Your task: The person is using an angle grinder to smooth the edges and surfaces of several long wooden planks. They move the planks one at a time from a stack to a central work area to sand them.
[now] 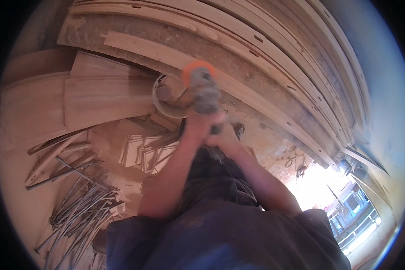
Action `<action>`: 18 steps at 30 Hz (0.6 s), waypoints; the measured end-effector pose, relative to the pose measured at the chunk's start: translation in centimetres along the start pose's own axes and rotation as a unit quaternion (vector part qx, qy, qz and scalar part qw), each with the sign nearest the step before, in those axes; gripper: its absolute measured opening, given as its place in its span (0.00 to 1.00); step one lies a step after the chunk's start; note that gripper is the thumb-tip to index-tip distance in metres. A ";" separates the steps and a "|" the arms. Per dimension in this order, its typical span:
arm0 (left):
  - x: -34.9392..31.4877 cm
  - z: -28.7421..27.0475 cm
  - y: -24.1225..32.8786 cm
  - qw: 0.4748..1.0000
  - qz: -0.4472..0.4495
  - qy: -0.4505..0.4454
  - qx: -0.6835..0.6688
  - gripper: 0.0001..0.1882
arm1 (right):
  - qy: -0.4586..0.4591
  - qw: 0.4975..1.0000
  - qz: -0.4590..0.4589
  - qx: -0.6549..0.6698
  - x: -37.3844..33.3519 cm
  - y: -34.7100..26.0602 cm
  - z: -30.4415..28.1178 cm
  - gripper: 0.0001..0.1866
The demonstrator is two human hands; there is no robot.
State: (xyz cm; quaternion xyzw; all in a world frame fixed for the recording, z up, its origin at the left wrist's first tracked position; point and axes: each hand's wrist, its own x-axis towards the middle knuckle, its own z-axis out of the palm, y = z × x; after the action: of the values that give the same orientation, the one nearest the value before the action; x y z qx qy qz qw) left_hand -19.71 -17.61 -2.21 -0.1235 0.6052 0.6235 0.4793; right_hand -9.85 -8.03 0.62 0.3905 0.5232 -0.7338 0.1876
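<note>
An angle grinder (205, 94), grey with dust and smeared by motion, is in both of my hands. An orange disc (187, 72) shows at its far end, over a long pale wooden board (148, 48); whether it touches the wood I cannot tell. My left hand (204, 122) is wrapped round the grinder's body just behind its head. Lower and a little to the right, my right hand (225, 138) is closed round the rear part. Most of that grip is hidden by my hands.
More long slotted boards (256, 42) lie along the dusty bench. Left of me are wide wooden panels (108, 101), a round container (159, 105), stacked pale pieces (150, 150) and a heap of metal bar clamps (83, 211). Bright light falls from an opening (317, 186) at right.
</note>
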 end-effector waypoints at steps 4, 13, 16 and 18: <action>2.2 -4.3 4.5 0.984 -0.061 0.013 -0.165 0.15 | -0.040 0.999 -0.034 -0.008 4.0 -6.0 3.6 0.33; -1.9 5.3 -2.6 0.994 -0.062 -0.072 0.063 0.30 | 0.014 0.989 0.060 0.136 -5.4 3.9 -3.6 0.23; -2.1 2.4 4.0 0.998 -0.053 -0.035 0.030 0.27 | -0.030 0.990 0.067 0.120 -2.5 1.6 -1.9 0.23; -0.1 -1.7 6.2 0.999 -0.025 0.010 -0.037 0.23 | -0.043 0.998 0.034 0.041 2.4 -2.4 1.6 0.24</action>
State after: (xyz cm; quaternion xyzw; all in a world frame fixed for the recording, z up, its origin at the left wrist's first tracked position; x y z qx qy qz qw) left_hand -25.00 -17.91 1.35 -0.1625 0.5837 0.6317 0.4836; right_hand -13.55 -8.22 0.51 0.3840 0.4706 -0.7637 0.2188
